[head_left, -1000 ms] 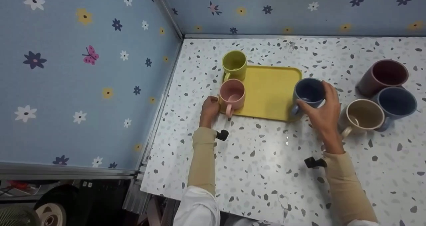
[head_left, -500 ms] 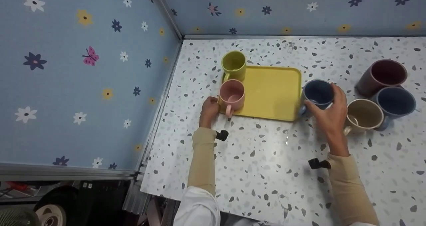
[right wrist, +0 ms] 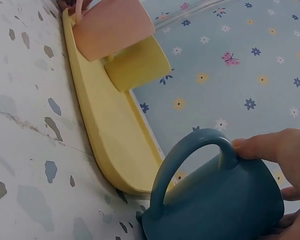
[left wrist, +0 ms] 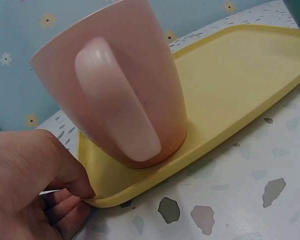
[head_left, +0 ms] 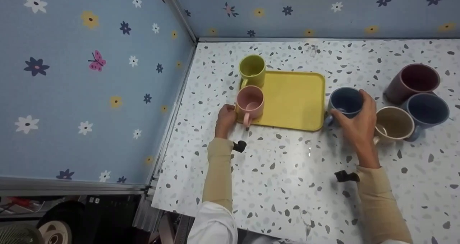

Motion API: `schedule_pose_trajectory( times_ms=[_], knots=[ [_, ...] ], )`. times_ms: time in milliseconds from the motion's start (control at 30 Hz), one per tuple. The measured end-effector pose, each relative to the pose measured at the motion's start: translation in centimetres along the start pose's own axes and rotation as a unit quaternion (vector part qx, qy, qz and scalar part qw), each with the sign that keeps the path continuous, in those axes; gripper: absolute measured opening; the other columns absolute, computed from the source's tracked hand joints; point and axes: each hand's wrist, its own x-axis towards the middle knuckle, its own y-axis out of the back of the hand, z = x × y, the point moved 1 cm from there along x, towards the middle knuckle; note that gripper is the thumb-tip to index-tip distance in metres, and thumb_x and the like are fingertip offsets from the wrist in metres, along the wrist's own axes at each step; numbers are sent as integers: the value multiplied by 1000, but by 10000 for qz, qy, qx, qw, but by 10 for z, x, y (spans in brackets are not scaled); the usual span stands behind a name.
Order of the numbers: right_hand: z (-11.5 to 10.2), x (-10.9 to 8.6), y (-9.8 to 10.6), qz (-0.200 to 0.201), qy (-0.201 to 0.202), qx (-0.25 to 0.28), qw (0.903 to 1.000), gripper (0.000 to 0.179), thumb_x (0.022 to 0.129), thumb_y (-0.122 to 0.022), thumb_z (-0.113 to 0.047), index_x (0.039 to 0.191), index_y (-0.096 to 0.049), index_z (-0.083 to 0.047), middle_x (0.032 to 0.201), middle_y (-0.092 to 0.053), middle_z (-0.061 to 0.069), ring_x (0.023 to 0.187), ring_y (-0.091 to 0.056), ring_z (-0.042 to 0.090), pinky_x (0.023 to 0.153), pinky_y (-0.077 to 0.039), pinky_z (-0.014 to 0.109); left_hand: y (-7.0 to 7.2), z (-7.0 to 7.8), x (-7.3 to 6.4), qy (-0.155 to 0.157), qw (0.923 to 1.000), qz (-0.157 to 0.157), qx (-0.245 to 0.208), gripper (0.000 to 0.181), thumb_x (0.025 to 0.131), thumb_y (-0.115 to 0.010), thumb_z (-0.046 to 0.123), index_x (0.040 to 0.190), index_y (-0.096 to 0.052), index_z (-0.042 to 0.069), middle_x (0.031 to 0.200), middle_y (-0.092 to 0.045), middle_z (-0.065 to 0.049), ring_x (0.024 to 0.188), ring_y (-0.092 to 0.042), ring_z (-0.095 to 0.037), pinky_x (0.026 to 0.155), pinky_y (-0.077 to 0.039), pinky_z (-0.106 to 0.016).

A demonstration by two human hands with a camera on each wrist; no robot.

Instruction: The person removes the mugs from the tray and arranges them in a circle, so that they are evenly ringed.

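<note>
My right hand (head_left: 361, 129) grips a blue mug (head_left: 345, 101) around its upper body, thumb on the near side and fingers on the far side. The mug is upright, just off the right edge of a yellow tray (head_left: 294, 100). Its handle (right wrist: 185, 155) points toward the tray in the right wrist view. At the tray's near left corner my left hand (head_left: 226, 120) pinches the rim between thumb and fingers. A pink mug (left wrist: 120, 90) stands on the tray beside that hand, handle toward me. Behind it is a yellow-green mug (head_left: 253, 73) at the far left corner.
To the right, a maroon mug (head_left: 400, 87), a second blue mug (head_left: 427, 111) and a beige mug (head_left: 393, 125) stand close together on the speckled table (head_left: 273, 186). Flowered blue panels (head_left: 107, 93) rise along the left and back edges.
My right hand has moved the blue mug rightward, from over the tray's right end to beside it, nearer the beige mug. The left hand and the tray have stayed put.
</note>
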Motion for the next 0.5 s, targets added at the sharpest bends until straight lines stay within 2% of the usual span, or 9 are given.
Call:
schedule_pose_trajectory(
  times_ms=[100, 167, 333, 500],
  knots=[
    [-3, 1, 2, -228, -24, -197, 9995, 97, 66, -79, -41, 143, -27, -12, 142, -34, 10, 129, -33, 22, 109, -22, 35, 0, 1, 0, 29, 10000, -6, -24, 30, 81, -44, 15, 108, -56, 11, 106, -58, -5, 95, -51, -19, 84, -41, -33],
    [-7, 2, 5, -523, -69, -447, 9976, 100, 67, -78, -43, 145, -22, -13, 145, -29, 12, 131, -30, 27, 109, -22, 42, 1, 1, 0, -11, 10000, -8, -31, 29, 82, -45, 16, 108, -56, 11, 106, -58, -5, 95, -51, -19, 84, -40, -34],
    [-17, 7, 13, -1238, -70, -1136, 9858, 106, 68, -75, -50, 147, -13, -15, 146, -22, 20, 129, -28, 43, 103, -23, 58, 1, -1, 2, -135, 9999, 51, 80, 29, 83, -44, 14, 108, -56, 10, 108, -58, -6, 98, -51, -19, 87, -40, -35],
    [-20, 10, 17, -1307, 69, -1505, 9799, 109, 66, -75, -53, 147, -14, -10, 141, -26, 27, 125, -30, 46, 99, -26, 61, 1, -1, 2, -50, 9999, 3, 135, 32, 82, -42, 13, 112, -55, 10, 111, -56, -6, 101, -50, -19, 89, -39, -36]
  ],
)
